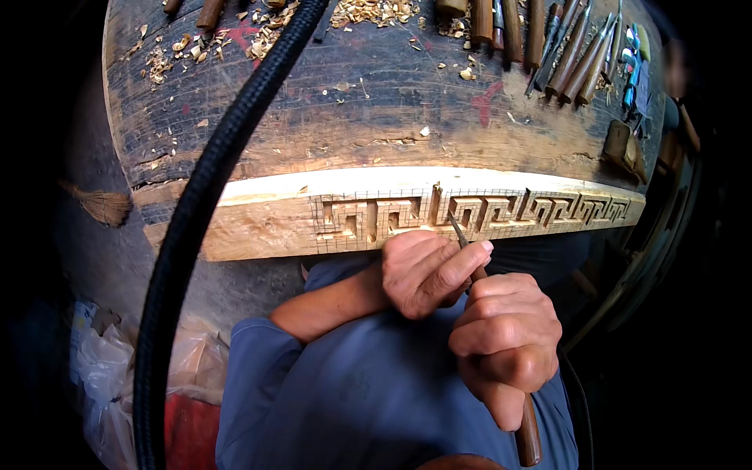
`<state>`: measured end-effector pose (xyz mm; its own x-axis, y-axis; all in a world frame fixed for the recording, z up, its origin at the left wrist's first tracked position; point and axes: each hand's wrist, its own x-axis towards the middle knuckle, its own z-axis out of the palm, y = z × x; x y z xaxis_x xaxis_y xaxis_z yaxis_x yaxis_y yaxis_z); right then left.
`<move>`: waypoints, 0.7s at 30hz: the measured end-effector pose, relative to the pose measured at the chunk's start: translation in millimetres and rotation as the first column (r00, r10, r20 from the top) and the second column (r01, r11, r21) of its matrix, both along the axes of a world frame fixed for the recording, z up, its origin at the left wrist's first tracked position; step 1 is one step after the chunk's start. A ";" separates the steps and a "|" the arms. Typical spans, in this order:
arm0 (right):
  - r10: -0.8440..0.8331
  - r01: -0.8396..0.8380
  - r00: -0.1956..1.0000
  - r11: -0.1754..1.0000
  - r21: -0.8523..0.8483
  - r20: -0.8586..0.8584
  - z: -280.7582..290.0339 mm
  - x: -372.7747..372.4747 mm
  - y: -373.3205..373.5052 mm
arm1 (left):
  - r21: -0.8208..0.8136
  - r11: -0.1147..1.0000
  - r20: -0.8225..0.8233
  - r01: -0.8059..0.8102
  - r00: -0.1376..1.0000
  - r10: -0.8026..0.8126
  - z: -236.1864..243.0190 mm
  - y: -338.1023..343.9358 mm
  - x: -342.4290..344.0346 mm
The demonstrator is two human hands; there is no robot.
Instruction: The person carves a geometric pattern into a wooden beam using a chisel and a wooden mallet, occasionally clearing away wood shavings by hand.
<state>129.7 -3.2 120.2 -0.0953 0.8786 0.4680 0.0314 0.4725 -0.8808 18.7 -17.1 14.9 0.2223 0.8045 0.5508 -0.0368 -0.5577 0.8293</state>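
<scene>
Head view: our right hand (507,341) is wrapped round the brown wooden-handled metal chisel (530,435), our left hand (425,272) has its fingers curled at the shank, and the tool slants up-left, tip at the grooves. The pale wooden board with gridded, key-pattern carving (262,227) lies just beyond both hands, left hand nearer, long axis left-to-right along the near edge of the dark, worn wooden bench (313,129). Far side we've got curled wood shavings (376,11) and wooden-handled carving tools (576,59); straw broom (102,205) off left.
</scene>
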 end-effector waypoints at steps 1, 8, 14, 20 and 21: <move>0.029 -0.029 1.000 1.000 0.006 0.012 0.4 1.1 -1.1 | 0.003 1.000 0.000 -0.003 1.000 0.003 0.6 0.6 0.5; 0.184 -0.189 0.978 0.981 0.048 0.101 12.5 13.6 -7.3 | 0.045 0.998 0.066 0.047 0.997 -0.050 0.1 5.2 -1.5; 0.069 -0.070 0.998 0.994 -0.086 -0.014 25.8 18.8 -15.9 | 0.052 0.994 0.009 0.093 0.996 -0.093 -3.5 0.5 -3.3; 0.012 -0.011 1.000 0.996 -0.093 0.014 25.0 10.3 -10.8 | 0.058 0.998 0.044 0.026 0.999 -0.029 -3.1 2.5 1.3; 0.003 -0.001 1.000 0.995 -0.096 0.022 25.8 9.4 -9.3 | 0.053 0.998 0.027 0.043 0.999 -0.045 -2.9 2.4 -0.6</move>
<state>139.1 -12.4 146.0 -0.1068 0.9192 0.3789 0.0508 0.3857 -0.9212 18.2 -14.7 12.0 0.2406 0.7641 0.5985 -0.0853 -0.5976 0.7972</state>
